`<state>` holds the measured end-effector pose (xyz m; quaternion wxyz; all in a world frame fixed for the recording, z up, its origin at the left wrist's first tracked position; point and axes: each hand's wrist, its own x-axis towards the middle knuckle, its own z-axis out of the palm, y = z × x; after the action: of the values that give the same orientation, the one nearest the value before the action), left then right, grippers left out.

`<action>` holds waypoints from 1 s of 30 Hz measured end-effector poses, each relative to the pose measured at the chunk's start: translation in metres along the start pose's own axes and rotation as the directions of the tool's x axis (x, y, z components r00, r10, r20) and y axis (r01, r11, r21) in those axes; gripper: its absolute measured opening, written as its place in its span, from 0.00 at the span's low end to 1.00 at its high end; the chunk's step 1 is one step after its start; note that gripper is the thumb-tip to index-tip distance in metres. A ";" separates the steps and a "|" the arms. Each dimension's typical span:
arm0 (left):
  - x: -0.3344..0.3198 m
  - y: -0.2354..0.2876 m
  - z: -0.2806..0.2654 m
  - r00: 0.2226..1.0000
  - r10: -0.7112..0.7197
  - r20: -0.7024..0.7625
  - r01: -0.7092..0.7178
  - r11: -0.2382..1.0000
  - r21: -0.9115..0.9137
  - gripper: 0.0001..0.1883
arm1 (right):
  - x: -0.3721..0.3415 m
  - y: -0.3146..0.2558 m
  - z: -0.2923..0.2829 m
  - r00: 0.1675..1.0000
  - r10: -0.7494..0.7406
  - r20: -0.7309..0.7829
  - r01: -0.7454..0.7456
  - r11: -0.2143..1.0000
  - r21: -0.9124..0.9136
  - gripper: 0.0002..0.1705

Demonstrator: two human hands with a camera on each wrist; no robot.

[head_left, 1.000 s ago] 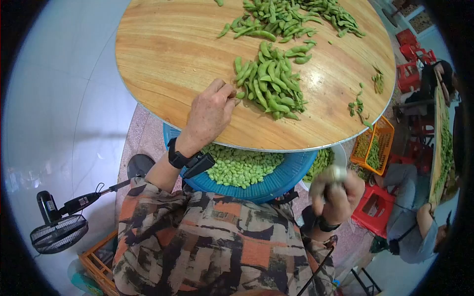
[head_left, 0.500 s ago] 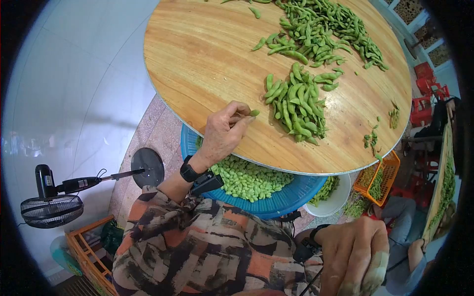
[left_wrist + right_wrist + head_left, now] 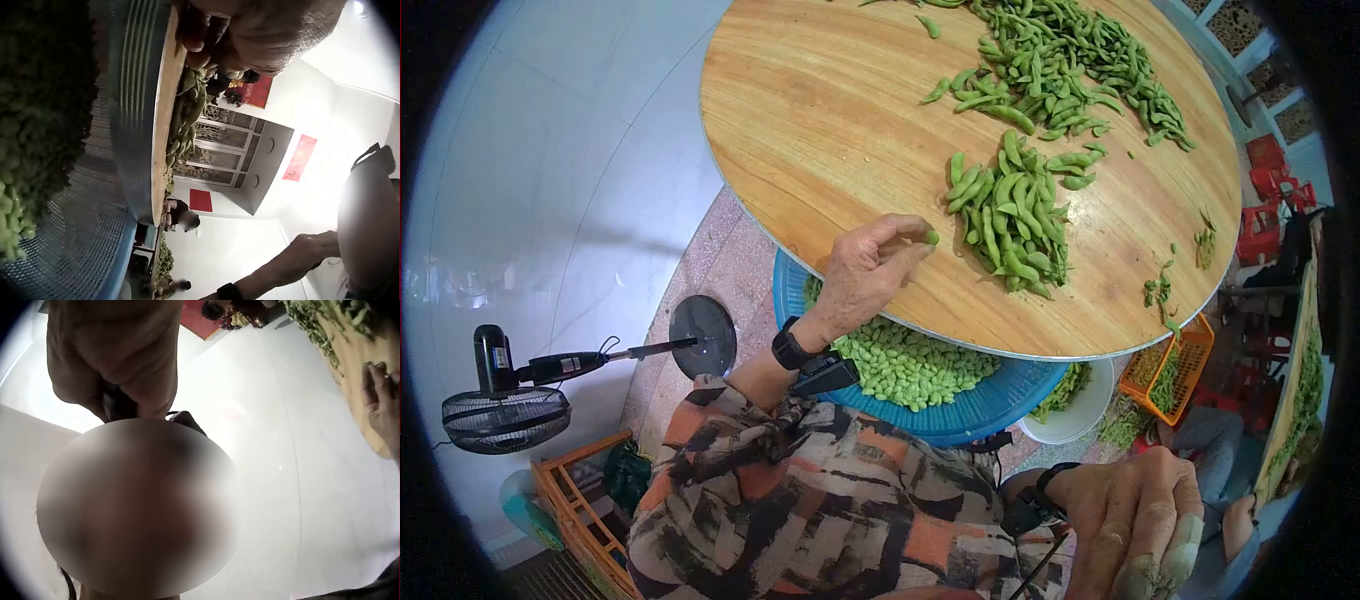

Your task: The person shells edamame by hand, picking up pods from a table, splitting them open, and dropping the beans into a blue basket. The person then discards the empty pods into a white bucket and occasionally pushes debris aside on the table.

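Note:
My left hand (image 3: 868,278) is over the near edge of the round wooden table (image 3: 800,150). Its thumb and index finger pinch a small green soybean pod (image 3: 931,237), mostly covered by the fingers. Just right of it lies a pile of soybean pods (image 3: 1015,215). Under the table edge, below the left wrist, a blue basket (image 3: 960,428) holds shelled green beans (image 3: 915,372). My right hand (image 3: 1128,520) is raised off to the lower right, away from the table. In the right wrist view its bent fingers are up at the blurred face; I cannot tell whether they hold anything.
A larger heap of pods (image 3: 1060,70) covers the table's far side. Right of the blue basket stand a white bucket (image 3: 1085,415) with pods and an orange crate (image 3: 1180,370). A black fan (image 3: 507,418) stands at left. People sit at another table (image 3: 1290,390).
My right hand has risen from beside the basket toward the face. The left hand still pinches a pod near the table edge. The head view has shifted, so the table appears lower and further right.

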<state>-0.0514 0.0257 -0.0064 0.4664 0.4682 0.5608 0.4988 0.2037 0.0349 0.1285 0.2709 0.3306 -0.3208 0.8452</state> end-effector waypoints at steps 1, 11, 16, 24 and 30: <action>0.000 -0.003 -0.002 1.000 -0.006 0.019 0.007 1.000 -0.015 0.12 | 0.001 -0.001 0.003 0.999 0.000 -0.052 -0.001 1.000 -0.015 0.12; -0.014 0.027 0.003 0.964 -0.164 0.211 0.208 0.956 -0.208 0.08 | -0.039 0.042 -0.009 0.707 -0.459 -0.538 -0.202 0.598 -0.776 0.11; -0.024 0.032 0.016 0.906 -0.218 0.362 0.322 0.911 -0.258 0.06 | -0.054 0.074 -0.053 0.281 -0.413 -0.866 -0.788 0.416 -0.454 0.15; -0.033 0.023 0.030 0.946 -0.141 0.291 0.170 0.982 -0.080 0.03 | -0.073 0.085 -0.057 0.396 -0.339 -0.853 -0.695 0.497 -0.520 0.15; -0.033 0.018 0.034 0.970 0.001 0.245 -0.008 1.000 0.025 0.02 | -0.080 0.083 -0.056 0.435 -0.348 -0.830 -0.693 0.460 -0.556 0.14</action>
<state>-0.0120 -0.0021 0.0112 0.5246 0.5334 0.5045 0.4310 0.1773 0.0013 0.0074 0.4097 -0.3887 -0.5465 0.6184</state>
